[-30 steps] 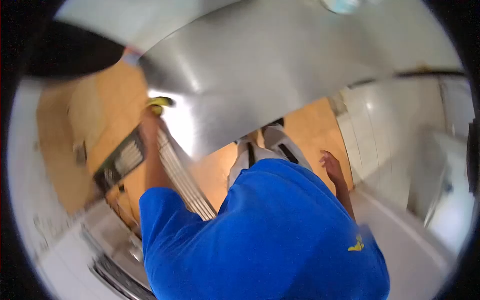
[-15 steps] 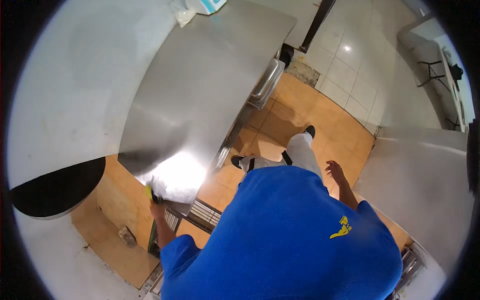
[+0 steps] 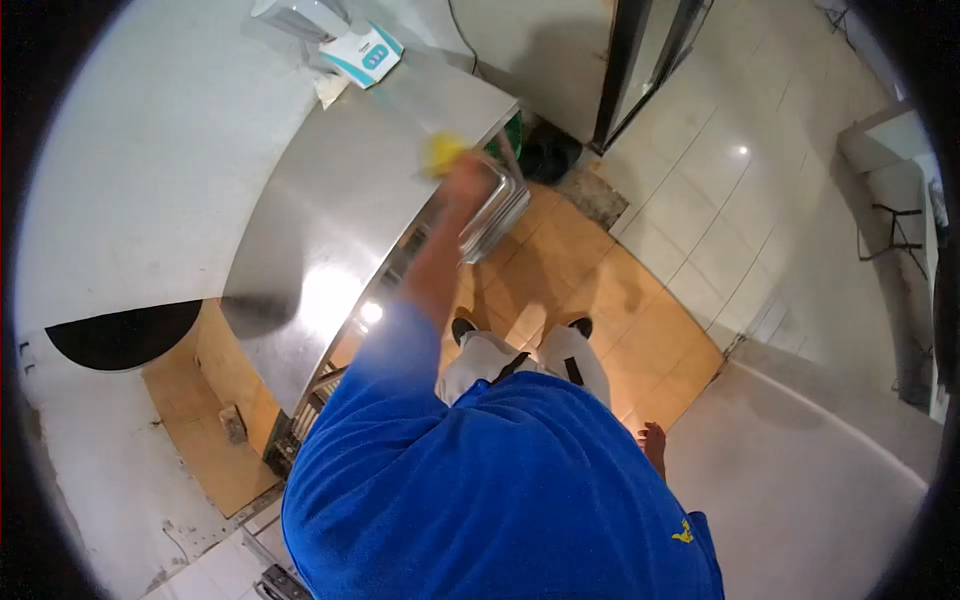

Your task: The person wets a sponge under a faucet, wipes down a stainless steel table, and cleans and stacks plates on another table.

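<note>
Our left hand (image 3: 466,183) grips a yellow item (image 3: 443,155), seemingly to press it on the tabletop (image 3: 340,200); our right hand (image 3: 653,440) hangs loosely open.

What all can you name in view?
Yellow item: one, yellow, blurred, upper centre
Metal table: one, silver, left of centre
Box: one, white and teal, table's far end
Metal pans: count unclear, silver, table's right side
Semicircle: one, black, far left
Frame: one, black, top right
Floor tiles: many, orange and white, centre to right
Wall: one, white, left
Shirt: one, blue, bottom centre
Trousers: one pair, pale, centre
Shoes: two, black, centre
Left hand: one, yellow item in grip
Right hand: one, lower right
</note>
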Tool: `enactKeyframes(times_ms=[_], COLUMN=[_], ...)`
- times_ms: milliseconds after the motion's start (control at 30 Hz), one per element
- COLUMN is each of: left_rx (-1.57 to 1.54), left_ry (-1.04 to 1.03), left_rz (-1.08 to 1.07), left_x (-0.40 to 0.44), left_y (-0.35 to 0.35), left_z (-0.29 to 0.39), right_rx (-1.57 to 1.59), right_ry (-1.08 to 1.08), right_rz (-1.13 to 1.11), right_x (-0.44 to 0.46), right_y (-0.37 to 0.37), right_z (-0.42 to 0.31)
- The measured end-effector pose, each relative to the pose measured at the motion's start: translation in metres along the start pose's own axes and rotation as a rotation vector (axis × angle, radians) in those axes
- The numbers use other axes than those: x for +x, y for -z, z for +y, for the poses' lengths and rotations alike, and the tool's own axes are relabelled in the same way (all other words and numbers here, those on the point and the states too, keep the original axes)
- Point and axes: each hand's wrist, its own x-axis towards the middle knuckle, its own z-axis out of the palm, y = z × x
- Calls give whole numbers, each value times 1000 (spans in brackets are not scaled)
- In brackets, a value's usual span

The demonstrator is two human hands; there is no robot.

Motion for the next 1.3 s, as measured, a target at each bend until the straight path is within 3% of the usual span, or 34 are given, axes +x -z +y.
enactKeyframes(times_ms=[33,67,133,167,200,233,300,367,433,533,633,767,900,1000,1033,1167,1300], left_rx=[-680,-607,-637,-707,-775,-714,-625,-643,-466,-394,-394,-431,-360,-389,-398,-390,-354], left_ry=[-198,-670,-869,-1035,-1203,-1208,-1203,-1161,-1050,-1075,-966,-945,-821,-785,-785,-731,-642], left_rz=[-248,-443,-681,-828,-979,-1096,-1059,-1005,-947,-765,-660,-827,-828,-845,-854,-904,-1006], left_x=[-16,-9,-49,-65,-83,-98,-109,-102,-89,-36,27,93,141,160,162,167,177], left_y=[-11,-36,-68,-75,-76,-71,-82,-103,-107,-136,-150,-181,-211,-234,-242,-285,-387], left_z=[90,146,251,280,307,324,330,331,345,366,400,453,501,546,562,639,720], right_rx=[9,32,48,192,361,554,523,737,764,953,964,886,509,331,299,59,377], right_ry=[41,81,205,73,150,395,499,245,99,31,101,146,359,300,193,216,77], right_rz=[31,75,113,81,-44,-290,-714,-842,-783,-1037,-884,-856,-756,-479,-342,-34,200], right_x=[21,35,24,2,11,11,15,45,26,67,91,108,128,191,199,271,351], right_y=[17,28,6,-14,-19,-40,-66,-89,-115,-114,-108,-78,-59,-18,2,98,217], right_z=[-16,-30,-135,-202,-226,-264,-334,-332,-386,-446,-530,-620,-676,-667,-667,-629,-551])
